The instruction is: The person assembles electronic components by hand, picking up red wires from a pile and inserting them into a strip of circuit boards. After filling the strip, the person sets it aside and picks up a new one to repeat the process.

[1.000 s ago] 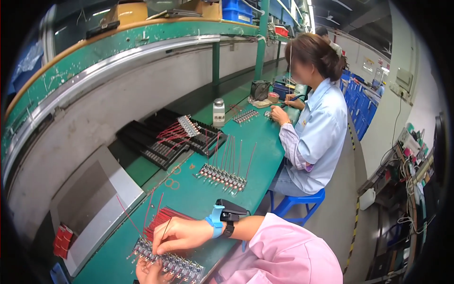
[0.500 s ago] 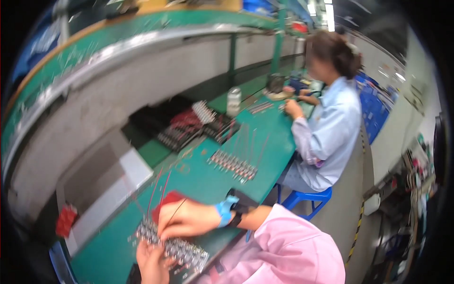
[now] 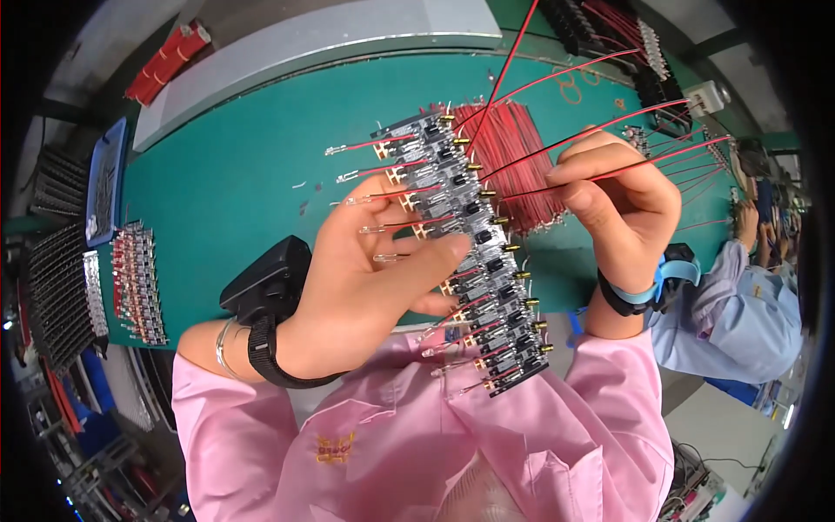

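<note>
A long strip of joined circuit boards (image 3: 474, 217) slants across the middle, with small clear LEDs on red leads along its left edge and brass-coloured parts along its right. My left hand (image 3: 348, 296) grips it from the left, thumb across its face and fingers behind. To its right, my right hand (image 3: 631, 196) pinches a thin red wire (image 3: 522, 194) between thumb and forefinger; the wire's inner end meets the strip's right edge. Several more red wires run from the strip's upper part toward the upper right. Behind it, a bundle of cut red wires (image 3: 526, 143) lies on the green table.
A blue tray (image 3: 104, 187) and a group of boards with red leads (image 3: 137, 283) lie at the left. At the back are a grey box (image 3: 348, 39) and red rolls (image 3: 170, 61). A white bottle (image 3: 709, 97) stands at right, near a co-worker in light blue (image 3: 739, 313).
The view has swung down and round to my hands. My right hand has moved off the strip's face to its right side, and the strip now appears raised in front of my chest.
</note>
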